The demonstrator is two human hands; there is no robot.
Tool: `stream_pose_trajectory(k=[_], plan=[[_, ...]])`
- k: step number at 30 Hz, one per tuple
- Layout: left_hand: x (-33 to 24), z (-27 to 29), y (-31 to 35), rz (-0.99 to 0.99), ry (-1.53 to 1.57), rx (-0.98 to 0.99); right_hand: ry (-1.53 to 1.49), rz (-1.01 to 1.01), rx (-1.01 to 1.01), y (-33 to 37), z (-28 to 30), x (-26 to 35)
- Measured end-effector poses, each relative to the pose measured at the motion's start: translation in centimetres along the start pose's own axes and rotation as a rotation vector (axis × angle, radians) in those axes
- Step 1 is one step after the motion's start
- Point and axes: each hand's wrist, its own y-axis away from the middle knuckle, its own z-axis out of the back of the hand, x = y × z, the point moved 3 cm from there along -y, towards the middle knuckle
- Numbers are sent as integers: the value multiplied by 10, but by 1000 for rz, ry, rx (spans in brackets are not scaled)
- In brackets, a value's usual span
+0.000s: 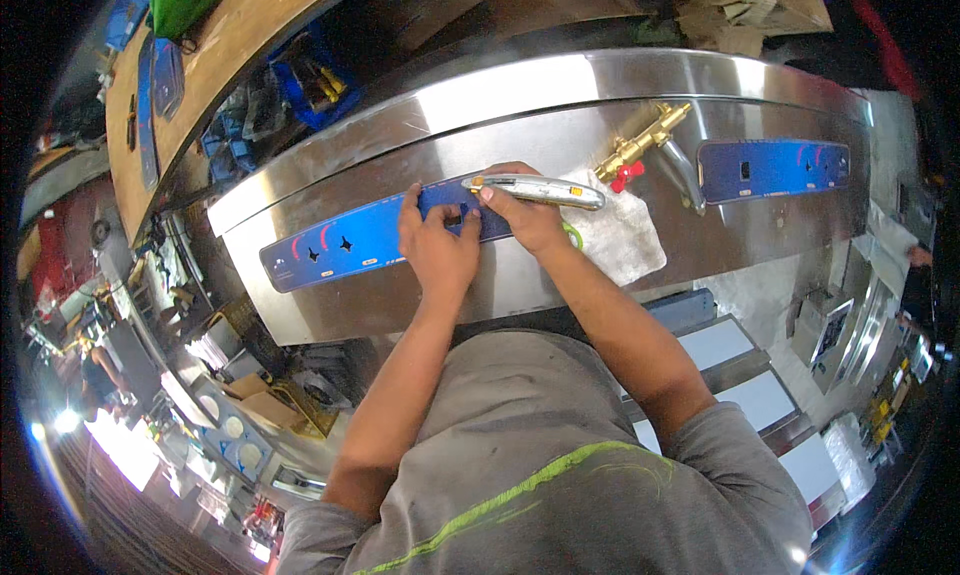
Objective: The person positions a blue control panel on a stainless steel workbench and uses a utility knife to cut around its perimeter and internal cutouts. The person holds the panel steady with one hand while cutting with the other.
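Observation:
A long blue control panel with cut-out holes and red arc marks lies on the steel surface in front of me. My left hand rests on it with fingers spread, its thumb and fingertips around the dark square cut-out. In my right hand is a silver utility knife, lying across the fingers with the thumb near its front end. That front end sits over the panel's right part; the blade itself is too small to make out. My right hand and the knife hide the panel's right end.
Right of my hands, a white cloth lies by a brass valve pipe with a red handle. A green ring-shaped thing shows beside my right wrist. Another blue panel lies farther right. A wooden table stands far left.

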Motion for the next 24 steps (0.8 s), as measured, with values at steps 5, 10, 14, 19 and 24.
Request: stream_pose_trajectory(k=[5,10,14,19,24], plan=[[-1,-2,-10,-48,-137,-23,178,96,41,-2,1,7],[-3,-3,-11,-13,-189,-1,246,88,14,-3,1,1],[-6,-4,-12,-47,-231,-32,295,128,27,-4,1,-2],[-8,-10,-13,-115,-248,-75,468,187,32,-6,2,3],[-11,-13,-13,-176,-339,-76,496,160,10,-8,-1,6]])
